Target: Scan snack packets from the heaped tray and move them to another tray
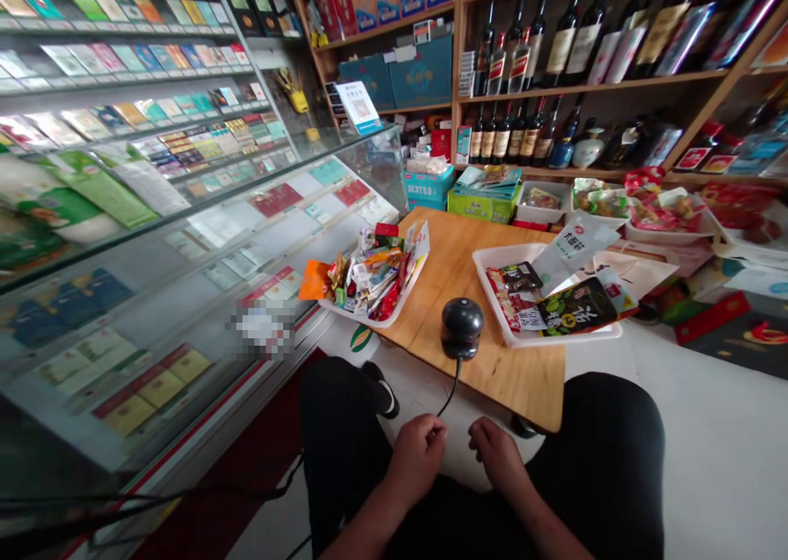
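My left hand [419, 452] is held over my lap with its fingers curled in, and nothing shows in it. Close by on the other side, my right hand [496, 453] is curled into a loose fist, apart from the left. Just beyond both hands, a round black device [461, 328] stands at the near edge of the wooden table [424, 338]. Its black cable hangs down behind my left hand. To the left, a white tray [394, 318] is heaped with small packaged snacks [369, 277]. On the right, another white tray [514, 330] holds several snack packets [575, 307].
A glass display counter [215, 256] runs along the left, with shelves of small boxes behind it. Wine bottles [575, 39] fill the wooden shelves at the back. White bins of packets [597, 199] stand beyond the table. My knees flank the table's near edge.
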Action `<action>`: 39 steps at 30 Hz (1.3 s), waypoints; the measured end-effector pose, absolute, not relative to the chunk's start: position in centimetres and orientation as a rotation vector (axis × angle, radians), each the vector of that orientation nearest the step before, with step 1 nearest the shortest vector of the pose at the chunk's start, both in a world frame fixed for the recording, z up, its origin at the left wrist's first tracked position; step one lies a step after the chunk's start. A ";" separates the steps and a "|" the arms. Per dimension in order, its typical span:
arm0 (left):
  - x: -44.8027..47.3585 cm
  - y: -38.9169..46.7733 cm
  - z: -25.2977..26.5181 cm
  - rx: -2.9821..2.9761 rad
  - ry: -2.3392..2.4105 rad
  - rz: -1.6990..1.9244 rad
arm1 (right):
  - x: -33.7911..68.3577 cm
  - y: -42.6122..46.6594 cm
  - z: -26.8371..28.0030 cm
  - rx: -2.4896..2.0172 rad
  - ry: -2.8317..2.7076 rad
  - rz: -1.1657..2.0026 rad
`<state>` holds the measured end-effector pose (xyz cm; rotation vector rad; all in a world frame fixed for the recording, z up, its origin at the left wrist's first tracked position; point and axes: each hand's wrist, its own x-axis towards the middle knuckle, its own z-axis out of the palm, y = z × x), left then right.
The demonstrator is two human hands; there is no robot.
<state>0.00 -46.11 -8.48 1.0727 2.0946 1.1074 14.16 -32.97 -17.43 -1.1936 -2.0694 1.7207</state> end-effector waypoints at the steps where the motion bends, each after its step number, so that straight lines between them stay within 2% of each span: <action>1: 0.0 -46.2 -8.4 1.059 2.108 1.125 | 14.2 -33.1 -17.3 -1.188 -2.076 1.712; 9: -1.6 -45.7 -7.6 1.034 2.195 1.257 | 14.6 -33.4 -16.6 -1.148 -2.084 1.625; 17: -13.3 -40.6 -2.3 1.261 2.735 1.586 | 15.1 -33.1 -16.3 -1.120 -2.167 1.542; 22: -20.9 -37.8 -1.3 1.158 3.136 1.329 | 15.3 -33.5 -16.6 -1.155 -2.213 1.568; 25: -23.4 -37.1 -1.9 1.136 3.187 1.133 | 15.5 -33.4 -16.7 -1.181 -2.229 1.550; 28: -24.7 -37.0 -2.7 1.190 3.177 1.095 | 15.4 -33.0 -16.9 -1.199 -2.226 1.553; 34: -26.3 -37.6 -3.6 1.316 2.902 1.500 | 14.6 -33.2 -16.8 -1.127 -2.318 1.551; 39: -25.4 -37.6 -0.9 1.076 2.518 2.116 | 12.5 -33.1 -11.7 -1.001 -2.353 1.547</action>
